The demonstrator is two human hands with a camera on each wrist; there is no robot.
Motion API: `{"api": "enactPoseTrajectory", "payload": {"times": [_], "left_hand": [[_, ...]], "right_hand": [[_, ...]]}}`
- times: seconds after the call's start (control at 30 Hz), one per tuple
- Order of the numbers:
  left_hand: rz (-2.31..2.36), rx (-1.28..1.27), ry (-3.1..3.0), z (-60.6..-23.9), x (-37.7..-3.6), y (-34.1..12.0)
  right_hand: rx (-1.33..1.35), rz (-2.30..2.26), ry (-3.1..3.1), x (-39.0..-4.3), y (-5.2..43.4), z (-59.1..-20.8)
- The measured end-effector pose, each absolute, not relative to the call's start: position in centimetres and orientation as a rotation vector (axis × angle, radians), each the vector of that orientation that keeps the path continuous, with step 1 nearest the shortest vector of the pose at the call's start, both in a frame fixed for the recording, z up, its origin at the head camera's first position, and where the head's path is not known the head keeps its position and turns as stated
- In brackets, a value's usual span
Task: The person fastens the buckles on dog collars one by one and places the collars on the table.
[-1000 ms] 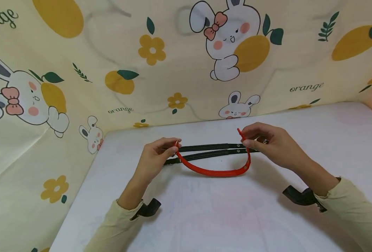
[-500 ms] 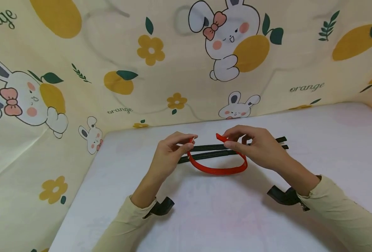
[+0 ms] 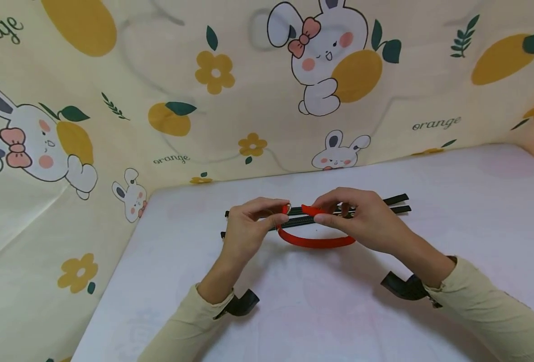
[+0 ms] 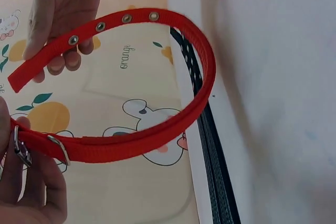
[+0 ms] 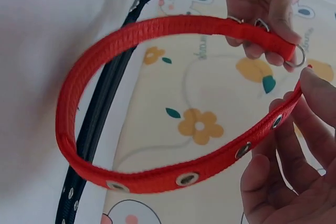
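Note:
A red collar (image 3: 314, 243) with metal eyelets hangs in a loop between my two hands, above the table. My left hand (image 3: 251, 226) pinches its buckle end; the metal buckle (image 4: 22, 145) and a D-ring (image 4: 59, 149) show in the left wrist view. With thumb and fingers my right hand (image 3: 362, 216) pinches the strap near the free, eyeleted end. The two ends face each other a short distance apart, and the strap tip (image 5: 308, 68) comes close to the ring (image 5: 299, 56) at the left hand. Behind the hands lie two black collars (image 3: 398, 208), partly hidden.
The white table (image 3: 312, 311) spreads under the hands. A cream cloth (image 3: 231, 115) printed with rabbits and oranges stands along its back and left side. A black wrist mount (image 3: 242, 304) sits on each sleeve.
My hands have come toward each other, bringing the collar's ends close together and bending the strap into a tighter loop. The black collars stay where they were.

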State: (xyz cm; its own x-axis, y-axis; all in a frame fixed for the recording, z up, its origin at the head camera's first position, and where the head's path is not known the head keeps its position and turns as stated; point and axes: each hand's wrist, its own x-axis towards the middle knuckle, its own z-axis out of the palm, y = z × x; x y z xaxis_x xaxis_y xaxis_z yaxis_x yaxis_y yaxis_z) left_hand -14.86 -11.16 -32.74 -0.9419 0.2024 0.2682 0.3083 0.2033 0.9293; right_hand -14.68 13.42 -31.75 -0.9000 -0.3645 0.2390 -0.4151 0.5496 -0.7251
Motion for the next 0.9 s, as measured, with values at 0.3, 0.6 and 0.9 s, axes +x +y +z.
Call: {"api": "enactPoseTrajectory", "payload": {"times": [0.3, 0.6, 0.9], "left_hand": [[-1.866, -0.504, -2.370, -33.0, -14.5, -10.7], [-1.877, -0.600, -2.367, -33.1, -14.5, -10.7], [-1.901, -0.617, -2.385, -33.1, -14.4, -10.7]], "right_hand": [[0.780, 1.281, -2.652, -14.5, 12.9, -32.0], [0.808, 1.251, -2.636, -14.5, 12.4, -32.4], [0.872, 1.153, -2.582, -14.3, 12.3, -32.5]]}}
